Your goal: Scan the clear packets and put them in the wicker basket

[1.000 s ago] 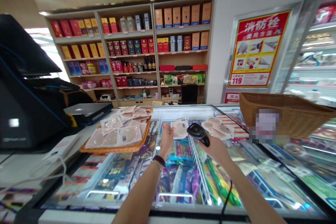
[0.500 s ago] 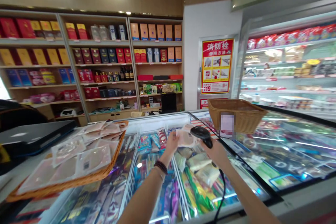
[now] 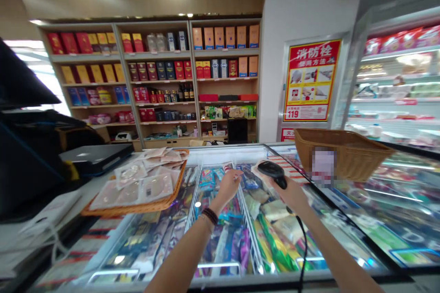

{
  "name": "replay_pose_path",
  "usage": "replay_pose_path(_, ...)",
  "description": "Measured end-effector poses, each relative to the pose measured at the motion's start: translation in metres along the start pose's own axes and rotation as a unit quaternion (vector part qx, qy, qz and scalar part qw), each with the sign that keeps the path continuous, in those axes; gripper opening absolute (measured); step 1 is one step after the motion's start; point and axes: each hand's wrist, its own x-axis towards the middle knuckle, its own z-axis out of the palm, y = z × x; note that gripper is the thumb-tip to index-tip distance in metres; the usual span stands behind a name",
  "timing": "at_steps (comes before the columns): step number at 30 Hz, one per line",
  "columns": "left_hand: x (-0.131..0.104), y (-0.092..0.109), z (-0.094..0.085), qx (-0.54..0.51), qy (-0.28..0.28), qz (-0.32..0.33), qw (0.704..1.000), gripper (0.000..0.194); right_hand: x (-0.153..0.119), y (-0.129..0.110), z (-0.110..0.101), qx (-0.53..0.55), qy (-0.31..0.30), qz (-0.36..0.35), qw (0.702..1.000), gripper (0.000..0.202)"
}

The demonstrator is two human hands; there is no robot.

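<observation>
Black scanner [image 3: 271, 172] is gripped in my right hand [image 3: 291, 192], a pale packet [image 3: 255, 169] peeking out behind it. My left hand [image 3: 229, 183] is over the freezer [image 3: 227, 150], fingers narrow, but honestly too blurry to tell if they're pinching anything. Orange wicker tray [image 3: 144, 208] of flat packets [image 3: 156, 186] left of both hands, brown basket [image 3: 359, 165] beyond my right.

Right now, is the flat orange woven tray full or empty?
Full, it looks: pale, flat square packets overlap across the flat orange woven tray, heaped at the far end, covering nearly all its bottom.
</observation>
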Motion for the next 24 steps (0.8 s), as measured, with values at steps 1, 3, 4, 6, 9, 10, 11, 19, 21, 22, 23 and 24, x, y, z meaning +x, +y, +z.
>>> replay_pose_path(1,-0.003,-0.003,-0.018,0.019,0.018,-0.002,1.0,0.026,0.002,-0.007,0.008,0.008,-0.018,-0.007,1.0,0.032)
replay_pose_path(3,-0.008,-0.007,-0.057,0.058,0.055,-0.006,0.997,0.027,0.006,-0.024,0.024,0.027,-0.061,-0.019,0.998,0.031)
replay_pose_path(4,-0.01,-0.008,-0.076,0.08,0.072,-0.006,0.994,0.028,0.008,-0.033,0.032,0.035,-0.072,-0.025,0.996,0.03)
replay_pose_path(6,-0.016,-0.009,-0.116,0.127,0.108,-0.005,0.986,0.031,0.011,-0.052,0.047,0.049,-0.09,-0.033,0.994,0.028)
replay_pose_path(9,-0.025,-0.011,-0.173,0.205,0.151,-0.006,0.967,0.033,0.011,-0.08,0.066,0.078,-0.114,-0.051,0.989,0.028)
replay_pose_path(10,-0.028,-0.013,-0.191,0.233,0.159,-0.01,0.959,0.035,0.01,-0.088,0.072,0.085,-0.122,-0.06,0.987,0.029)
replay_pose_path(11,-0.033,-0.014,-0.208,0.261,0.161,-0.018,0.952,0.037,0.009,-0.096,0.077,0.09,-0.128,-0.067,0.985,0.031)
replay_pose_path(19,-0.074,-0.025,-0.292,0.457,0.036,-0.167,0.873,0.042,-0.011,-0.119,0.117,0.091,-0.165,-0.112,0.976,0.03)
replay_pose_path(21,-0.077,-0.02,-0.295,0.487,0.032,-0.18,0.854,0.04,-0.015,-0.117,0.122,0.069,-0.167,-0.12,0.976,0.028)
replay_pose_path(22,-0.077,-0.017,-0.295,0.497,0.034,-0.182,0.848,0.039,-0.016,-0.117,0.123,0.06,-0.168,-0.123,0.976,0.027)
replay_pose_path(23,-0.076,-0.013,-0.294,0.504,0.036,-0.186,0.843,0.04,-0.017,-0.116,0.124,0.055,-0.169,-0.125,0.976,0.026)
replay_pose_path(24,-0.075,-0.009,-0.292,0.507,0.037,-0.19,0.84,0.04,-0.018,-0.115,0.123,0.053,-0.17,-0.125,0.976,0.026)
